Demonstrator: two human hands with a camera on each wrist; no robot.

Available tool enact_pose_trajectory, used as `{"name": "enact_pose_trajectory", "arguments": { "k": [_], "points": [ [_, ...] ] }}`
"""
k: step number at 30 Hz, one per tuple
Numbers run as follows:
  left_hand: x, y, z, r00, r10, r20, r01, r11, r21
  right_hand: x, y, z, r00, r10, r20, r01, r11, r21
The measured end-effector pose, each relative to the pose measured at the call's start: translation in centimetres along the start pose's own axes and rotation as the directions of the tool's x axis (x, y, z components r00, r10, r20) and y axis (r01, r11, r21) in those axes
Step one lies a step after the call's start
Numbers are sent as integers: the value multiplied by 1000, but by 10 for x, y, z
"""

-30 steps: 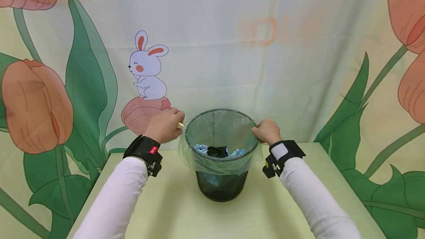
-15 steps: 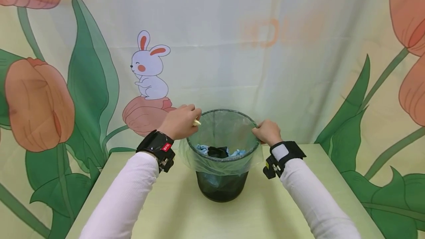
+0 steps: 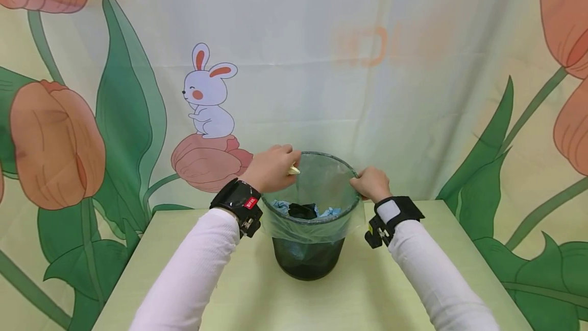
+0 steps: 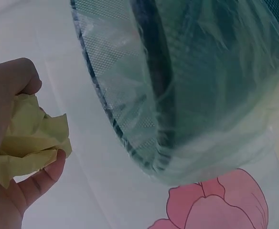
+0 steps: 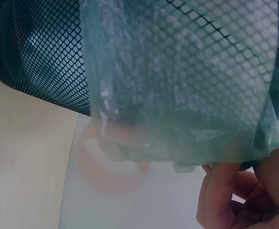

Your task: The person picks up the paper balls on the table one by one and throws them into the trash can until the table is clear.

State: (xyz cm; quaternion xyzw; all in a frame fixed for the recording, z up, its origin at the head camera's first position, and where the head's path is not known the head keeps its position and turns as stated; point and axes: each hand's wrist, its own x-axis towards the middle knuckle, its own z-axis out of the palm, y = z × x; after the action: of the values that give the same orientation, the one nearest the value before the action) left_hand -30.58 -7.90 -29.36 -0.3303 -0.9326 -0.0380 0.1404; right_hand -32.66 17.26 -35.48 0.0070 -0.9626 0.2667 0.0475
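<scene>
A black mesh wastebasket (image 3: pixel 307 262) stands upright on the table, lined with a thin green plastic bag (image 3: pixel 303 232) folded over its rim. My right hand (image 3: pixel 372 184) grips the rim and bag at the right side. Over the left part of the opening, my left hand (image 3: pixel 274 168) holds a crumpled yellow paper (image 4: pixel 32 138) between thumb and fingers, apart from the rim. Inside the basket lie crumpled light blue pieces (image 3: pixel 329 212) and a black crumpled piece (image 3: pixel 303 211). In the right wrist view, the bag's edge partly hides the right fingers (image 5: pixel 218 195).
The pale table (image 3: pixel 239 290) reaches back to a hanging cloth backdrop (image 3: pixel 303 65) printed with tulips and a rabbit. A black camera band sits on each wrist.
My left hand has moved right with the crumpled yellow paper, from beside the basket's left rim to over its opening. The right hand keeps its grip on the rim.
</scene>
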Motion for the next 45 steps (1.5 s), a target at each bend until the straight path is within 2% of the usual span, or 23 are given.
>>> {"name": "enact_pose_trajectory", "arguments": {
  "k": [14,20,28,38,45],
  "points": [
    [10,19,5,996,67,64,-66,998,-23,-1,0,1,1000,5,-1,-5,1000,3],
    [14,22,7,994,91,62,-89,996,-30,-2,-2,0,1000,-2,3,2,1000,-4],
    [15,26,8,991,72,112,-67,996,-54,-3,-3,1,1000,-13,7,13,1000,-4],
    [15,27,19,992,84,94,-74,992,-106,-3,-1,-1,1000,-7,6,7,1000,2],
    [11,24,23,988,77,130,-61,990,-124,-3,-1,-3,999,-4,35,4,1000,-1]
  ]
}}
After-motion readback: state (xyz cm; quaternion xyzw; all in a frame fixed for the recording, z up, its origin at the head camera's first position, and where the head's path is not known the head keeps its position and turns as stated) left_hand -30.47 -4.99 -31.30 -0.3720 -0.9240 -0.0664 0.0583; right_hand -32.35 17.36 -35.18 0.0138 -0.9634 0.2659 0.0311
